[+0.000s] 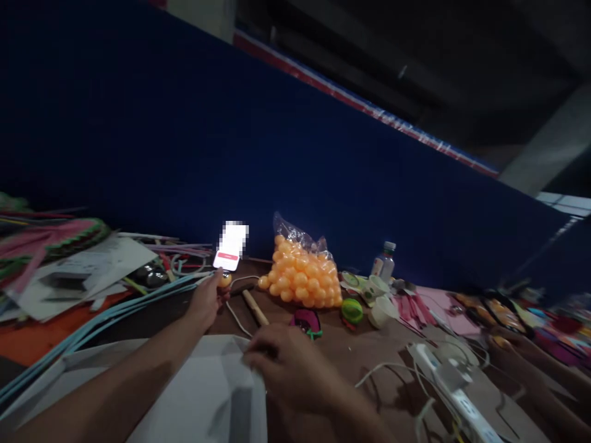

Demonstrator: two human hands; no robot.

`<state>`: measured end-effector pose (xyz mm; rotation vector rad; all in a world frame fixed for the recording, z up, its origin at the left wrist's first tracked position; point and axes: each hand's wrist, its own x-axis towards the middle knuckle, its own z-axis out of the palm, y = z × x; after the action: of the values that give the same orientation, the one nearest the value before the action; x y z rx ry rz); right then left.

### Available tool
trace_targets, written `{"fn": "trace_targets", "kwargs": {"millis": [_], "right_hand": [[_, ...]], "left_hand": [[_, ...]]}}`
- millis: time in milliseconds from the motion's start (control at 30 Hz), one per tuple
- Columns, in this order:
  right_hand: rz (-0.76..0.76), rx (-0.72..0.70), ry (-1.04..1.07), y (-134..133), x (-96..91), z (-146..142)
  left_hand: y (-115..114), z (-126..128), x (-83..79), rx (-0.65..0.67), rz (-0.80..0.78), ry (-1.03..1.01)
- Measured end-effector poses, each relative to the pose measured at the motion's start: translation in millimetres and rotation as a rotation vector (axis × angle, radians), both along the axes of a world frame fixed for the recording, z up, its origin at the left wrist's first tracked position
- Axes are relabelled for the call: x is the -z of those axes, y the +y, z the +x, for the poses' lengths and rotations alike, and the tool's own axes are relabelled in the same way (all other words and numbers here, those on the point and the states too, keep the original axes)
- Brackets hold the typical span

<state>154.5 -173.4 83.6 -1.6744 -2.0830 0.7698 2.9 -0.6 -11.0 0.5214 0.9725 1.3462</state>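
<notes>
My left hand (207,304) reaches forward, its thumb and fingers closed around a small yellow-orange round thing (225,280), just below a lit phone (227,255) that stands tilted. Whether the thumb touches the phone, I cannot tell. Nearer to me, my right hand (289,360) has its fingers curled by the edge of a white tray-like surface (203,381); anything in them is hidden. Just beyond this hand lies a wooden handle (255,307) with a dark end. A clear plastic bag of orange balls (305,274) stands behind it.
A purple item (307,320), a green striped ball (352,311), white cups (383,311) and a bottle (385,261) stand right of the bag. A power strip (462,400) with cables lies at front right, near another person's hand (503,347). Pale blue strands (111,317) and papers lie left.
</notes>
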Motion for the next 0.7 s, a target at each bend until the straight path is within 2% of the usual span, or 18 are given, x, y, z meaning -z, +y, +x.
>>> {"fn": "trace_targets", "kwargs": {"millis": [100, 200, 267, 400, 567, 700], "right_hand": [[0.136, 0.253, -0.210, 14, 5.2, 40], [0.115, 0.341, -0.422, 26, 15.6, 73], [0.053, 0.335, -0.572, 34, 22.8, 80], [-0.030, 0.316, -0.776, 48, 26.6, 72], [-0.081, 0.252, -0.872, 58, 14.6, 63], [-0.046, 0.130, -0.927, 63, 12.1, 62]], "left_hand": [[1, 1, 2.0, -0.001, 0.012, -0.019], [0, 2, 2.9, 0.001, 0.032, -0.024], [0, 2, 2.7, -0.002, 0.027, -0.025], [0, 2, 3.1, 0.002, 0.028, -0.028], [3, 2, 5.6, -0.001, 0.013, -0.027], [2, 2, 2.9, 0.007, 0.003, -0.021]]}}
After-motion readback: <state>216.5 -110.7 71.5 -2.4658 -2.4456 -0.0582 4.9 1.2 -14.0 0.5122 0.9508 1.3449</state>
